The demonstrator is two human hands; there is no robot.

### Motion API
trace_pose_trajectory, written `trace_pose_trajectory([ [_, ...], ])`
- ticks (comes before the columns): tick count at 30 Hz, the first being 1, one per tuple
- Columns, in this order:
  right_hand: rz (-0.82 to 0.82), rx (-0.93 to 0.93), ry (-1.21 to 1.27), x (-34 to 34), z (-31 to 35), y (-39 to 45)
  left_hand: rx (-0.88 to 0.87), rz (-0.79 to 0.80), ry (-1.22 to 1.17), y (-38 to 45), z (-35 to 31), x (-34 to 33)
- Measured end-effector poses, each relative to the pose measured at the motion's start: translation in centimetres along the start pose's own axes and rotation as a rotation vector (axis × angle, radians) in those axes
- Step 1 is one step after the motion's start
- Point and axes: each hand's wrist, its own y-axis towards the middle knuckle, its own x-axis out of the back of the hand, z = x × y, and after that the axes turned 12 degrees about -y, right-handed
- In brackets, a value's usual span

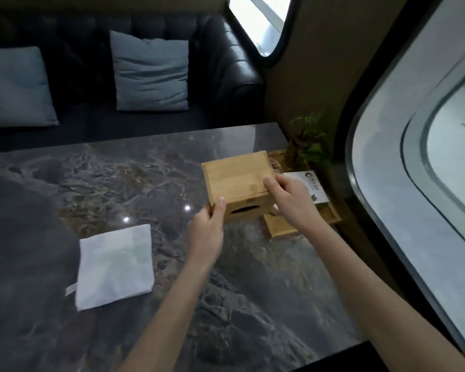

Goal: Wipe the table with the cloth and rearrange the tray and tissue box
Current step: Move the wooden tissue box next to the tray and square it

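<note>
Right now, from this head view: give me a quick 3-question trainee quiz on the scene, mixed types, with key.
1. True or false: both hands grip the tissue box.
2. Where does the white cloth lie? A) folded flat on the table, to the left of the left hand B) in the wooden tray C) on the sofa
3. Fill in: the tray sits at the table's ___ edge, by the window, beyond the right hand.

Key: 1 true; 2 A; 3 right.

We see dark marbled tabletop [134, 181], glossy w/ light spots, folded white cloth [115, 265] flat on it at our left, wooden tray [281, 226] at right edge by window, rest of surface bare
</note>
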Motion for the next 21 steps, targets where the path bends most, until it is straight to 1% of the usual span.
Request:
trace_pose_trajectory([
  [7,-0.044,-0.12,0.05,3.9,-6.1,-4.7,0.057,0.15,0.054,-3.4,2.5,-5.6],
  [13,-0.086,-0.231,0.079,5.0,-11.0,-8.5,0.093,0.25,0.098,-5.4,4.8,-9.0],
  [21,-0.12,-0.36,0.116,4.3,-15.6,-12.9,0.245,0.291,0.074,-5.6,7.4,-13.1],
])
